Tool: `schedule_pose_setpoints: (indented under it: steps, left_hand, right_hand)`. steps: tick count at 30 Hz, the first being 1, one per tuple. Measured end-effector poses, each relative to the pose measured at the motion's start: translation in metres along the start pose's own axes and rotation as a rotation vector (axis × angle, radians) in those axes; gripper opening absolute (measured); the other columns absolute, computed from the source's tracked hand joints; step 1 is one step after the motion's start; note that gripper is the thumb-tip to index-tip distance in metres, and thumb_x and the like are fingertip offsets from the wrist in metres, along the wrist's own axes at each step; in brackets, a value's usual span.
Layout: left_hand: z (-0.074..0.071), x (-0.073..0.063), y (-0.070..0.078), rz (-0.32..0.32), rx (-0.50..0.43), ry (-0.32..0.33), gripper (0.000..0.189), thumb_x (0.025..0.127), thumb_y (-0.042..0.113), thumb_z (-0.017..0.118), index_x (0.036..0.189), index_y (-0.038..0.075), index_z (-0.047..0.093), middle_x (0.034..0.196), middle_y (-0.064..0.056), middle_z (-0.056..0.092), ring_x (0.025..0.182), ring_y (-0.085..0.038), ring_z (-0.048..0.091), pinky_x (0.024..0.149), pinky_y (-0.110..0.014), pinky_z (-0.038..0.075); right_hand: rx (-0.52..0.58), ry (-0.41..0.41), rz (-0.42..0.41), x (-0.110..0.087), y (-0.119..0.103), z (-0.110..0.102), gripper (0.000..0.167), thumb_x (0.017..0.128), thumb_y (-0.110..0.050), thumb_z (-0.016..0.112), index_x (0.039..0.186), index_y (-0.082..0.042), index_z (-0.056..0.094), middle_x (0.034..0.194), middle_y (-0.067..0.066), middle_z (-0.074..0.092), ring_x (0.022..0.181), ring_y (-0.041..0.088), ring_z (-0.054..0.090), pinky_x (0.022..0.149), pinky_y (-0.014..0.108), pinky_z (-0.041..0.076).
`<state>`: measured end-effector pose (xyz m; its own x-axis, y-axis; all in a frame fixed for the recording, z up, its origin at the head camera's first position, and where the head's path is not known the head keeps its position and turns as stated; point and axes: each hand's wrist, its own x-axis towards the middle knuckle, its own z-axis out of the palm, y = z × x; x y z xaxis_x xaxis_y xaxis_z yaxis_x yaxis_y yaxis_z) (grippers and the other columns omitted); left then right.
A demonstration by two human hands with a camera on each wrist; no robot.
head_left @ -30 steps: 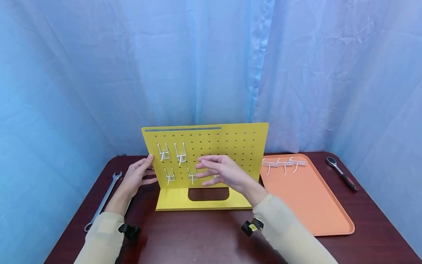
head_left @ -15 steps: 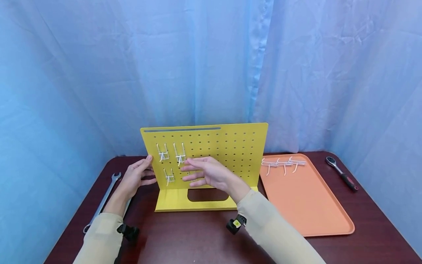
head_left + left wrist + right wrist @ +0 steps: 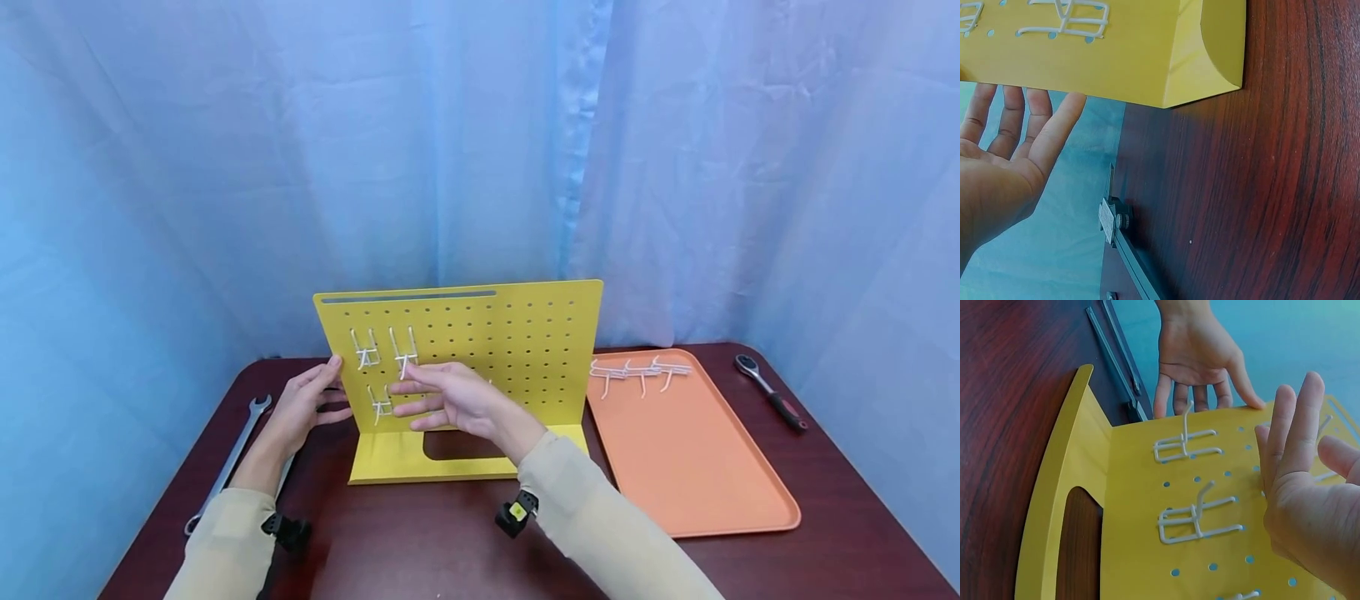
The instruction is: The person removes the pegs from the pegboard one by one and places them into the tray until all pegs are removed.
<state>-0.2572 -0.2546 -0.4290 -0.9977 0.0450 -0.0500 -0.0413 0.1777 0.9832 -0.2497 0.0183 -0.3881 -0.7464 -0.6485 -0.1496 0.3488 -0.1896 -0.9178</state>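
Observation:
A yellow pegboard (image 3: 517, 350) stands upright on its base, with several white wire hooks on its left part. My left hand (image 3: 303, 404) holds its left edge, thumb toward the front and fingers reaching behind (image 3: 1013, 119). My right hand (image 3: 453, 400) is in front of the board with fingers extended, thumb and index close to the prong of the upper second hook (image 3: 405, 360). Left of that is the upper left hook (image 3: 365, 353). Below hangs the lower left hook (image 3: 380, 405). The lower second hook (image 3: 1200, 519), mostly covered by my hand in the head view, shows in the right wrist view.
An orange tray (image 3: 693, 467) on the right carries several white hooks (image 3: 641, 371) along its back edge. Beyond it lies a ratchet wrench (image 3: 771, 393). A combination wrench (image 3: 228, 462) is at left, with a caliper (image 3: 1108, 219) near my left forearm. A blue curtain (image 3: 480, 150) hangs behind.
My right hand has moved left across the front of the board, from near its middle to the upper second hook. The left hand has stayed at the board's edge.

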Motion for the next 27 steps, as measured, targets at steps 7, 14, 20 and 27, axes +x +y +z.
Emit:
schedule_pose_setpoints:
  steps: [7, 14, 20, 27]
  left_hand:
    - [0.001, 0.0, 0.0, -0.004, -0.003, 0.011, 0.064, 0.099, 0.061, 0.054, 0.126, 0.004, 0.061, 0.118, -0.022, 0.057, 0.098, -0.026, 0.067, 0.08, -0.041, 0.061]
    - [0.0, 0.001, 0.0, 0.003, -0.006, 0.007, 0.063, 0.099, 0.06, 0.054, 0.127, 0.003, 0.061, 0.118, -0.024, 0.057, 0.098, -0.026, 0.067, 0.08, -0.042, 0.061]
    - [0.001, 0.0, -0.001, 0.002, -0.01, 0.002, 0.064, 0.099, 0.061, 0.055, 0.129, 0.004, 0.061, 0.113, -0.017, 0.06, 0.097, -0.025, 0.067, 0.08, -0.042, 0.061]
    - [-0.001, 0.0, -0.001, -0.003, 0.005, 0.005, 0.068, 0.098, 0.062, 0.054, 0.133, 0.004, 0.059, 0.121, -0.024, 0.057, 0.097, -0.024, 0.068, 0.081, -0.042, 0.061]
  right_hand:
    - [0.014, 0.007, -0.006, 0.002, -0.002, 0.005, 0.049, 0.108, -0.028, 0.054, 0.141, 0.007, 0.048, 0.144, 0.023, 0.054, 0.101, 0.025, 0.072, 0.076, 0.035, 0.062]
    - [0.037, 0.031, -0.003, 0.005, -0.002, 0.007, 0.047, 0.108, -0.027, 0.054, 0.141, 0.005, 0.049, 0.143, 0.021, 0.055, 0.098, 0.023, 0.073, 0.076, 0.035, 0.062]
    - [0.039, 0.051, -0.012, 0.005, -0.002, 0.009, 0.046, 0.108, -0.027, 0.054, 0.142, 0.004, 0.05, 0.142, 0.021, 0.056, 0.101, 0.026, 0.072, 0.074, 0.033, 0.062]
    - [0.034, 0.043, -0.017, 0.006, -0.005, 0.011, 0.049, 0.107, -0.027, 0.055, 0.145, 0.003, 0.049, 0.143, 0.021, 0.056, 0.103, 0.026, 0.072, 0.075, 0.033, 0.062]
